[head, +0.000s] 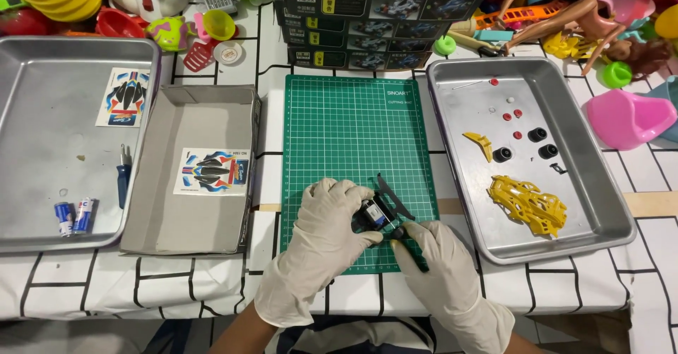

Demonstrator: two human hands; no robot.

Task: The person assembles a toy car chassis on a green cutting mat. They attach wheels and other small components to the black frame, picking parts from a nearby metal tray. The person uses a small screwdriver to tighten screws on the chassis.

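- The single head view looks steeply down from above the person's chest, facing forward across the table.
- It sits close: the green cutting mat (pixel 357 142) fills the frame's centre, metal trays reaching both side edges.

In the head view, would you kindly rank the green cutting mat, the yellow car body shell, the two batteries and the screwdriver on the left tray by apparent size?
1. green cutting mat
2. yellow car body shell
3. Unsure: two batteries and screwdriver look alike in size.

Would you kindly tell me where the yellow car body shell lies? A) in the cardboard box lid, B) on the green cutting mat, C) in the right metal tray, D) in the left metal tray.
C: the yellow car body shell rests inside the right metal tray, near its front edge, beside the green cutting mat.
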